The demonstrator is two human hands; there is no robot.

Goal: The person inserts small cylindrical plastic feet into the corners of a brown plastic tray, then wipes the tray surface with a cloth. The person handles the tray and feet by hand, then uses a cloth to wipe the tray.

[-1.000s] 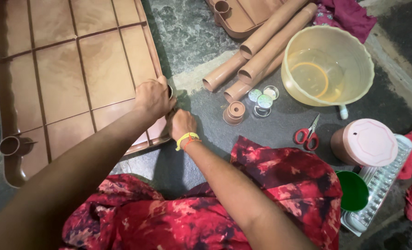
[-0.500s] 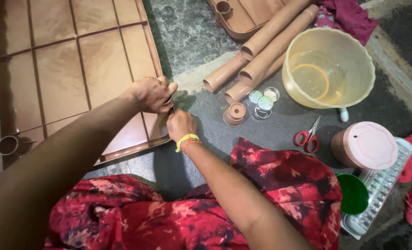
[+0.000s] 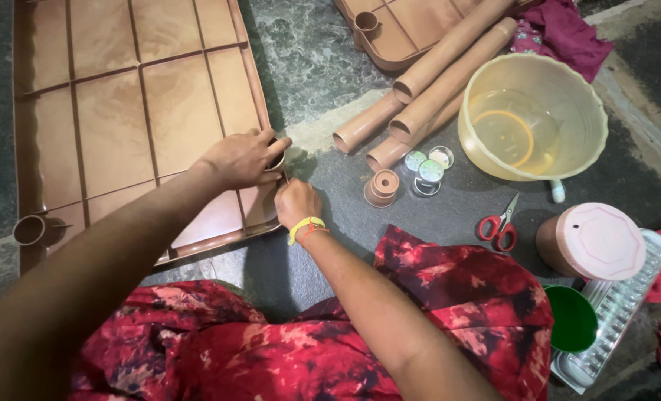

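left hand: fingers clamped on brown shelf panel corner; right hand: fingers curled together beside it

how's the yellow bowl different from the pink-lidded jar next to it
The yellow bowl is open, see-through and wide; the pink-lidded jar is closed, opaque and narrower. The bowl sits against the brown tubes; the jar sits nearer the red scissors. Both stand upright on the dark floor, untouched by either hand.
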